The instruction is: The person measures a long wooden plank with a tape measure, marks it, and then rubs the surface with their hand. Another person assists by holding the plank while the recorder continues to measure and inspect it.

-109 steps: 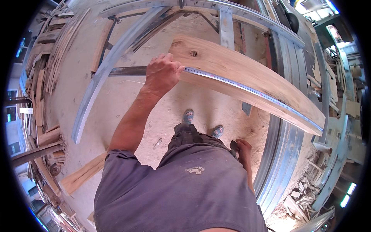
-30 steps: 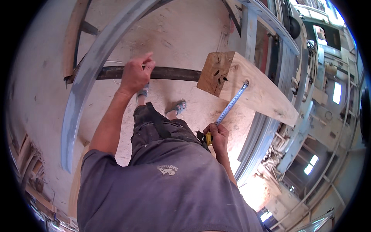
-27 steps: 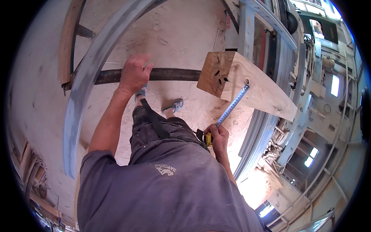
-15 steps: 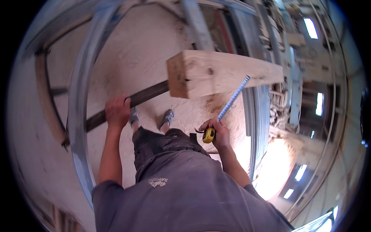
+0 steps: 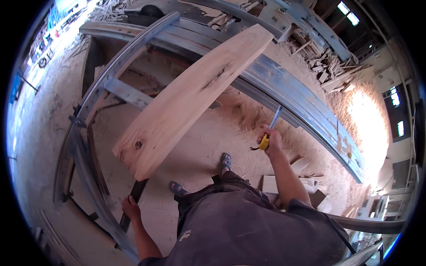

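Note:
A long, thick wooden beam [image 5: 186, 104] with knots and a dark crack lies slantwise across the metal frame [image 5: 128, 92]. Below its near end, a dark bar [image 5: 139, 191] sticks out, and my left hand [image 5: 131, 208] is closed on it. My right hand [image 5: 274, 139], to the right of the beam, grips a yellow tape measure [image 5: 265, 142]. A short length of its blade [image 5: 276, 116] is pulled out, pointing away from me toward the metal rails. The blade's tip is apart from the beam.
Wide grey metal rails [image 5: 293, 95] run from the back to the right. Past them are scrap wood [image 5: 333, 66] and a sawdust heap [image 5: 359, 104]. Board offcuts [image 5: 306, 181] lie on the floor at my right. A curved metal bar [image 5: 368, 224] crosses at the lower right.
My view has turned, so the beam now runs diagonally and shows much more of its length. My left hand stays on the bar. Less of the tape blade shows, and it sits farther from the beam.

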{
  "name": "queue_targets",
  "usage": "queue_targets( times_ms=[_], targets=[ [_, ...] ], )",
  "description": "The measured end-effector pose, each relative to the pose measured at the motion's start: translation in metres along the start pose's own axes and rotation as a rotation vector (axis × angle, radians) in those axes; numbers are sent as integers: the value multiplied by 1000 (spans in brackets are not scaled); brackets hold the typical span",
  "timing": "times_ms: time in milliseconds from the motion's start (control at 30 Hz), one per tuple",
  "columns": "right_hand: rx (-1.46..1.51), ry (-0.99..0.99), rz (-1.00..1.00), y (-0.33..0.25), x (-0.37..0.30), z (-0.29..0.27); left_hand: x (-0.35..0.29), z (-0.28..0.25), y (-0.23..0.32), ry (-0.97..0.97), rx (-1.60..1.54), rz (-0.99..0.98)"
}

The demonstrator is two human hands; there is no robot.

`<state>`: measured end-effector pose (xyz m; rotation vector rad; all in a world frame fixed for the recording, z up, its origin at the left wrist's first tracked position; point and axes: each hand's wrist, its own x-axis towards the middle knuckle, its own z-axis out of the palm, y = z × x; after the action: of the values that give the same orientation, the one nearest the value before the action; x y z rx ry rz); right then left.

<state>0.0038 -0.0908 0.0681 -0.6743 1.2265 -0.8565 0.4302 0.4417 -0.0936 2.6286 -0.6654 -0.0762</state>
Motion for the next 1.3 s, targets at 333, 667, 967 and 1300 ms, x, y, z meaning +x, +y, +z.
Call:
queue_targets(
  times_ms=[333, 667, 967, 1300],
  targets=[
    [-162, 267, -295, -117, 204, -167, 42, -68, -27, 31, -33, -504],
    [-1304, 667, -264, -183, 348, -227, 151, -107, 204, 386, -238, -180],
    [-1451, 790, -826, -198, 358, -164, 248, -54, 338, 82, -439, -29],
    [-455, -83, -427, -71, 283, 60, 381, 0, 349, -45, -489, -101]
  ],
)
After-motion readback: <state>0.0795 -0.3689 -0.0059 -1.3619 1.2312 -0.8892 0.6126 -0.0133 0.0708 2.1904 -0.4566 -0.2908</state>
